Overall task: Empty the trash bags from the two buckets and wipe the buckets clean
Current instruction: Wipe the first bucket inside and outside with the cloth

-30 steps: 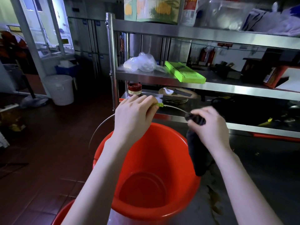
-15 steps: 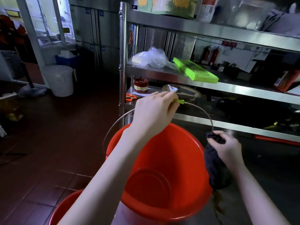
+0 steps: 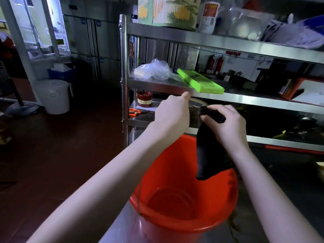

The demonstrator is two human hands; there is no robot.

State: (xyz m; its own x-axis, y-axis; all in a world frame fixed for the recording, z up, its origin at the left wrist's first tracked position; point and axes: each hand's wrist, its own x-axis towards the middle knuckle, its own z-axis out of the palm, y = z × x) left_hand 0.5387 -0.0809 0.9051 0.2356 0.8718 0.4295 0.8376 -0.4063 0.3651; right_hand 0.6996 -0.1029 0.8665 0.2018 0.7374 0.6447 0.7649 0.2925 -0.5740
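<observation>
An empty red bucket (image 3: pixel 177 223) stands on a steel surface below me, its inside bare. Its wire handle (image 3: pixel 139 192) hangs down along the left rim. My right hand (image 3: pixel 228 125) grips the top of a black cloth (image 3: pixel 208 155), which dangles over the bucket's far right rim. My left hand (image 3: pixel 173 114) hovers above the bucket's far edge, just left of the cloth, back toward me and thumb up. Its fingers are hidden, so I cannot tell whether it holds anything. No second red bucket is in view.
A steel rack (image 3: pixel 123 85) stands right behind the bucket, with a green slicer (image 3: pixel 199 81), a plastic bag (image 3: pixel 154 69), a red tin (image 3: pixel 144 100) and orange scissors (image 3: pixel 135 112) on it. A white lidded bucket (image 3: pixel 52 97) sits on the dark floor at far left.
My left hand has let go of the wire handle, which dropped to the rim. My right hand lifted the black cloth up and over the bucket. The view shifted right.
</observation>
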